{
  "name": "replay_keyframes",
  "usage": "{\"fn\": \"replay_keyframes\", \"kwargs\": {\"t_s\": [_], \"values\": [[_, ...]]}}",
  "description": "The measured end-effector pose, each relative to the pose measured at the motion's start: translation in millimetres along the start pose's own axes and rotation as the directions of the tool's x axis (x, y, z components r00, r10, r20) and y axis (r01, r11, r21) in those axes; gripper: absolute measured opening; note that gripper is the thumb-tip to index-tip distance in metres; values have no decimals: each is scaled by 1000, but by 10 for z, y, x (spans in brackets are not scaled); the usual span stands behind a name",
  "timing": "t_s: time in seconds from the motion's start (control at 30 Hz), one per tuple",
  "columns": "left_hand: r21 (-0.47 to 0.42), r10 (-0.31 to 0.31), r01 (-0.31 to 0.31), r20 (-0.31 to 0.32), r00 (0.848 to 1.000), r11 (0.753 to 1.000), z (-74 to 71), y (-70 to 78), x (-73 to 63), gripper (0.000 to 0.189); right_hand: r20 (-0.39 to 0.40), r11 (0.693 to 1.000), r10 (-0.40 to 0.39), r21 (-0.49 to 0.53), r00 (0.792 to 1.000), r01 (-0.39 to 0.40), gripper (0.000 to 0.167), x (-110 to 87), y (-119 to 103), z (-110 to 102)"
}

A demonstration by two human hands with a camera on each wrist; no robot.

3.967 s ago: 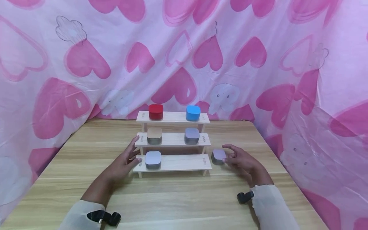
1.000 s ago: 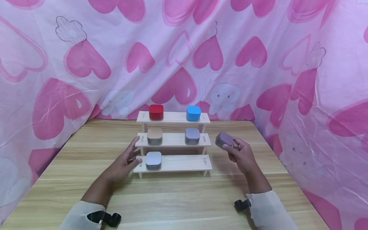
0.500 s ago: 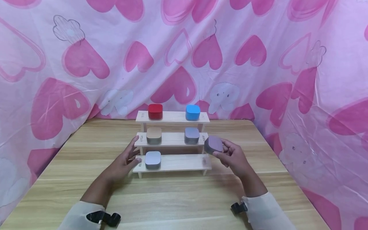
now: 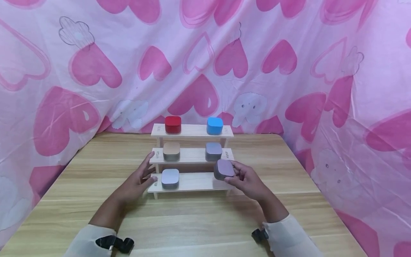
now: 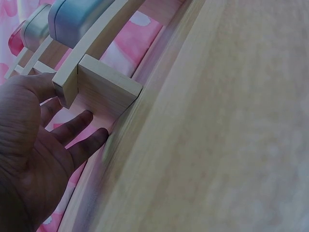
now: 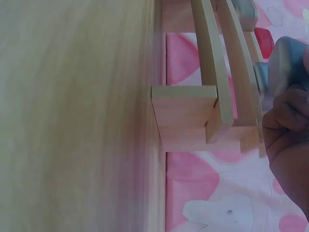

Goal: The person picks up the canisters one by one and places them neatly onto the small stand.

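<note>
My right hand [image 4: 248, 180] pinches a rounded square block [image 4: 223, 169] with a lilac top and darker sides. It is held just above the right part of the lowest wooden shelf [image 4: 196, 182], slightly tilted. In the right wrist view the block [image 6: 282, 65] stands clear of the shelf planks. My left hand [image 4: 136, 184] is at the rack's left end, fingers loosely extended. Its thumb touches the end of the lowest plank [image 5: 67, 84], while the other fingers spread beside the wooden leg [image 5: 104, 87]. A white-topped block [image 4: 170, 178] sits on the lowest shelf's left.
The middle shelf [image 4: 192, 156] bears a tan-topped block [image 4: 171, 151] and a grey-lilac block [image 4: 213, 151]. On the top shelf [image 4: 194, 130] stand a red block [image 4: 173, 125] and a blue block [image 4: 214, 125]. A heart-patterned cloth [image 4: 199, 96] hangs behind the wooden table [image 4: 192, 221].
My right hand took the lilac-topped block from the table right of the rack, lifted it, and carried it left over the lowest shelf. The left hand has stayed in place.
</note>
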State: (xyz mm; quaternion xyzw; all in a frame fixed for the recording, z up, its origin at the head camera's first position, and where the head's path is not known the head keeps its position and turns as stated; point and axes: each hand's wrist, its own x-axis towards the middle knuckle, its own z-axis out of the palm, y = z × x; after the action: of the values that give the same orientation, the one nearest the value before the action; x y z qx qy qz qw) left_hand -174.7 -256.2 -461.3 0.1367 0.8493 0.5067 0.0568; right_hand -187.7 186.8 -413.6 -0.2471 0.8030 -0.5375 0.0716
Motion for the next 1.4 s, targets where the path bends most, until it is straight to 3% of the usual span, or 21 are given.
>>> {"fn": "replay_keyframes", "kwargs": {"t_s": [0.37, 0.7, 1.07, 1.4], "values": [[6, 8, -8, -2, 1000, 1000, -6, -4, 1, 93, 34, 997, 76, 19, 997, -76, 62, 114, 29, 63], [4, 1, -1, -5, 1000, 1000, -1, 12, -1, 93, 120, 989, 145, 5, 982, -147, 64, 202, 64, 139], [-13, 6, -6, -2, 1000, 1000, 4, -2, 6, 94, 117, 974, 223, 10, 968, -226, 64, 200, 79, 157], [-13, -6, 6, -1, 1000, 1000, 1, 5, 12, 94, 150, 972, 231, 11, 961, -235, 55, 187, 104, 158]]}}
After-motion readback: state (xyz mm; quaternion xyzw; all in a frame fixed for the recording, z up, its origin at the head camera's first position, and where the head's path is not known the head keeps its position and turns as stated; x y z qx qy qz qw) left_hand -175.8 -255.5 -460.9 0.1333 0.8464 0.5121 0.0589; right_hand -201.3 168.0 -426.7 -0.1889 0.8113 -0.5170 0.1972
